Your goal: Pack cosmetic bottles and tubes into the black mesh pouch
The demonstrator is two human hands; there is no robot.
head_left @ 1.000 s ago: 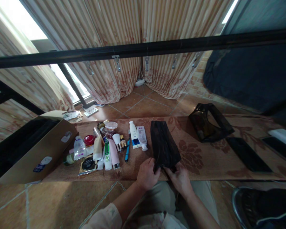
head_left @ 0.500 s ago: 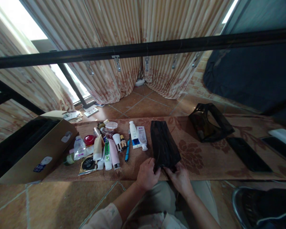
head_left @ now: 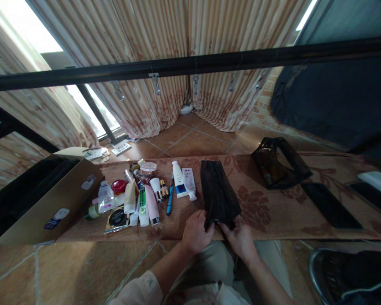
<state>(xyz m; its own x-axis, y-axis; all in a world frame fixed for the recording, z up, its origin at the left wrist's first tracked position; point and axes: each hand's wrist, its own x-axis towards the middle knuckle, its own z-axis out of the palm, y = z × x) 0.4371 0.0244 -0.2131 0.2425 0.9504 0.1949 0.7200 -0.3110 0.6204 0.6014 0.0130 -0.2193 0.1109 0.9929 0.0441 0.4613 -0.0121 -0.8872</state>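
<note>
A black mesh pouch [head_left: 219,190] lies lengthwise on the cloth-covered bench before me. My left hand [head_left: 198,231] grips its near left corner, fingers curled in. On the near right corner, my right hand [head_left: 239,238] pinches the pouch edge with thumb and fingers. Left of the pouch are a white and purple tube [head_left: 189,182], a white bottle [head_left: 178,176] with a blue patch by its foot, and a blue toothbrush [head_left: 169,200]. Farther left sits a pile of toiletries, among them a pink tube [head_left: 151,202], a red-lidded jar [head_left: 118,186] and a black round compact [head_left: 117,217].
A cardboard box [head_left: 66,203] with black lining stands at the left end. To the right are a second black see-through bag [head_left: 279,165], standing open-shaped, and a dark phone-like slab [head_left: 332,206]. A black rail [head_left: 190,65] crosses beyond the bench, before striped curtains [head_left: 146,38].
Almost nothing differs. The pouch's surface has shifted very slightly, while both hands keep their places at its near end.
</note>
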